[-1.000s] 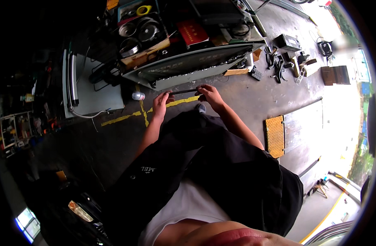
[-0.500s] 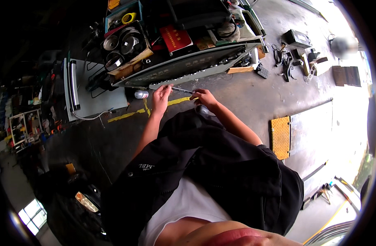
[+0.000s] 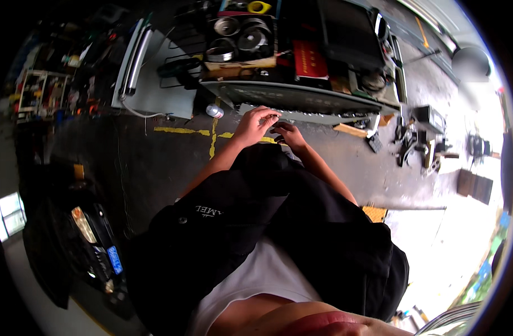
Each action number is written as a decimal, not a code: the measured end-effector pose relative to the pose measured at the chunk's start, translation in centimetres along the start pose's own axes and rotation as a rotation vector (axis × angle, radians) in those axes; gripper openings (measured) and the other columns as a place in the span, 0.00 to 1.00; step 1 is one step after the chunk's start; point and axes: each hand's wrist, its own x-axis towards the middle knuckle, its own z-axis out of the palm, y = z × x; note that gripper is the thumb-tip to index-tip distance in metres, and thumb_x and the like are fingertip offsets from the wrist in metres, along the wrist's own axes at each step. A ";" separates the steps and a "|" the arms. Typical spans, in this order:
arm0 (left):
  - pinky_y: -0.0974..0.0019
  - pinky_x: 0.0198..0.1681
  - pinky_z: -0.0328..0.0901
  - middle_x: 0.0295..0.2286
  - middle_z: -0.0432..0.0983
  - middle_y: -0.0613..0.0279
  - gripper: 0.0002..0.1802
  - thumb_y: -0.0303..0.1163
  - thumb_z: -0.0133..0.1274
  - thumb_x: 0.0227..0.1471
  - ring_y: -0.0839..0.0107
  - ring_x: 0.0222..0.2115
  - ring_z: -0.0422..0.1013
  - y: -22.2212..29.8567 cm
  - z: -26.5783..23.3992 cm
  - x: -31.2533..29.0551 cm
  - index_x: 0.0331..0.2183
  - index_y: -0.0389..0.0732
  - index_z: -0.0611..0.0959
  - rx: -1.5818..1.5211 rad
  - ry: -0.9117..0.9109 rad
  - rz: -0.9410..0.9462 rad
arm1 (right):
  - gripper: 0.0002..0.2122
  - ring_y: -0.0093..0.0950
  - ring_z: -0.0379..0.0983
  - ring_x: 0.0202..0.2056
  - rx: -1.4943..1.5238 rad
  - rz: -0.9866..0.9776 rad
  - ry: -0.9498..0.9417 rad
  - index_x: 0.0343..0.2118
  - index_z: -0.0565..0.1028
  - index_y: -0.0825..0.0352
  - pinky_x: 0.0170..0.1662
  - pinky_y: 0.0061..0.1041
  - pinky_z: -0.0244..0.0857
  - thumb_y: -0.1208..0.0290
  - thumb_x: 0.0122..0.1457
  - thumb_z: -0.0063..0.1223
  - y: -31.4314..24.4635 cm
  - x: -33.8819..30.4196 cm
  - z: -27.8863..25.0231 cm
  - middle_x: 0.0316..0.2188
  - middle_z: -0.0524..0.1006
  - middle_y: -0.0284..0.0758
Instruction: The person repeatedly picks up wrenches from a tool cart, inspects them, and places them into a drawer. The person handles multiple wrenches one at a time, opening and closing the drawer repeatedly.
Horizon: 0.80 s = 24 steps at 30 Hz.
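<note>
My left hand is closed in a pinch in front of the grey metal cabinet. A small dark end of a thin rod shows at its fingertips; most of its length cannot be made out. Just to the right and slightly nearer me, my right hand has its fingers curled toward the left one. Whatever lies within those right fingers is hidden in shadow. A small white bottle with a cap stands on the floor left of my hands.
On the cabinet are a box of round metal parts, a red book and a dark screen-like panel. A pale panel stands left. Yellow lines mark the floor. Loose parts and a black box lie right.
The view has swung, so the cabinet appears further right and more level. My hands have come closer together. The thin rod, earlier spanning the space between them, is now mostly out of sight.
</note>
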 end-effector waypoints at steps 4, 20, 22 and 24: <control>0.69 0.35 0.68 0.34 0.78 0.59 0.10 0.32 0.53 0.58 0.71 0.32 0.75 -1.5 -3.1 -1.7 0.38 0.38 0.83 -0.013 0.137 -0.047 | 0.16 0.24 0.76 0.24 -0.155 -0.094 -0.061 0.47 0.72 0.74 0.27 0.22 0.69 0.70 0.59 0.51 0.1 3.1 2.0 0.34 0.80 0.37; 0.69 0.34 0.67 0.31 0.76 0.57 0.08 0.28 0.52 0.57 0.68 0.32 0.75 -3.9 -8.4 -9.8 0.39 0.37 0.81 0.044 0.493 -0.046 | 0.13 0.23 0.75 0.35 -0.627 -0.190 -0.310 0.45 0.76 0.68 0.34 0.22 0.70 0.68 0.59 0.53 0.6 8.4 9.6 0.38 0.79 0.33; 0.66 0.34 0.68 0.33 0.77 0.56 0.09 0.29 0.52 0.58 0.65 0.32 0.75 -3.6 -8.2 -10.2 0.39 0.37 0.81 0.076 0.507 -0.033 | 0.13 0.24 0.75 0.37 -0.676 -0.301 -0.321 0.45 0.76 0.68 0.35 0.23 0.70 0.70 0.57 0.55 0.5 8.4 9.8 0.39 0.79 0.34; 0.65 0.34 0.68 0.32 0.77 0.54 0.09 0.30 0.51 0.58 0.63 0.32 0.75 -3.4 -8.6 -10.7 0.39 0.37 0.81 0.088 0.484 -0.044 | 0.14 0.29 0.78 0.38 -0.720 -0.501 -0.288 0.44 0.77 0.67 0.39 0.27 0.72 0.73 0.54 0.59 0.8 8.1 10.2 0.39 0.80 0.38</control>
